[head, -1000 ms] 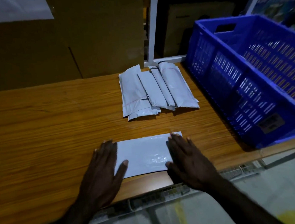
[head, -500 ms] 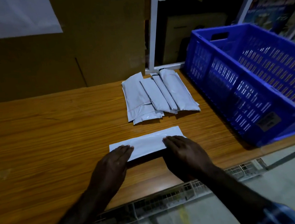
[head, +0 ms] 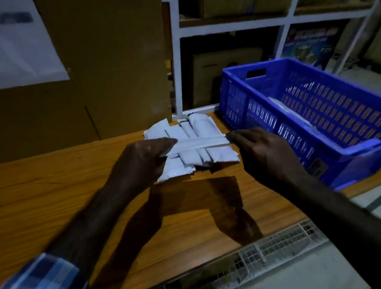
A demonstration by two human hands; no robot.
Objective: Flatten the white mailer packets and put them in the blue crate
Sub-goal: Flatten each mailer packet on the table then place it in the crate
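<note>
Lifting the flattened mailer (head: 200,142) clear of the bench (head: 46,186), your left grip (head: 144,166) and right grip (head: 264,152) pinch its ends; carry it right, into the blue crate (head: 364,144).

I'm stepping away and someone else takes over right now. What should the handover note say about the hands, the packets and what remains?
Left hand and right hand each pinch one end of a flattened mailer packet, held edge-on above the table.
The pile of unflattened packets lies on the table just behind it, left of the blue crate.
Something pale already lies inside the crate, apparently an earlier packet.
Done: the held packet is flat.
Left: put it in the crate, then flatten and crate the pile.
</note>
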